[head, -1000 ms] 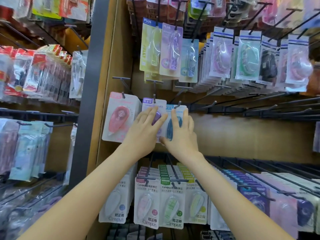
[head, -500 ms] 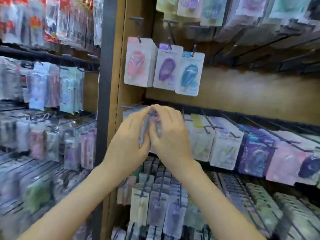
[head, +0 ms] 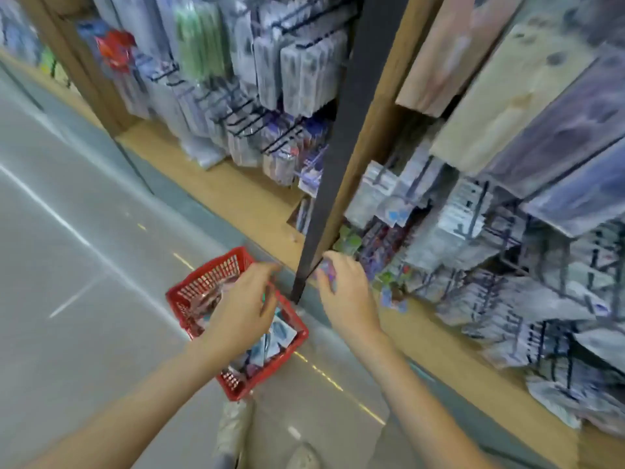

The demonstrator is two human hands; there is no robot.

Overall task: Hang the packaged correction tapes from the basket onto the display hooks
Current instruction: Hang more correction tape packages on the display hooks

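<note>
Left hand: the left hand (head: 243,311) hovers palm down over the red plastic mesh basket (head: 184,299), fingers spread and loosely bent; nothing is plainly in its grasp.
Right hand: the right hand (head: 350,299) is held beside the foot of the black upright post (head: 348,130), its fingertips pinching a small purple packet (head: 326,272). Blur hides what the packet contains.
Basket: it stands on the grey floor (head: 67,265), close to the tan wooden shelf base (head: 220,184).
Task goods: pale blue and white packaged correction tapes (head: 282,333) lie loose inside the basket, partly hidden under the left hand.
Display: black wire display hooks (head: 247,118) carry rows of hanging packets (head: 389,194) on both sides of the post, all blurred.
</note>
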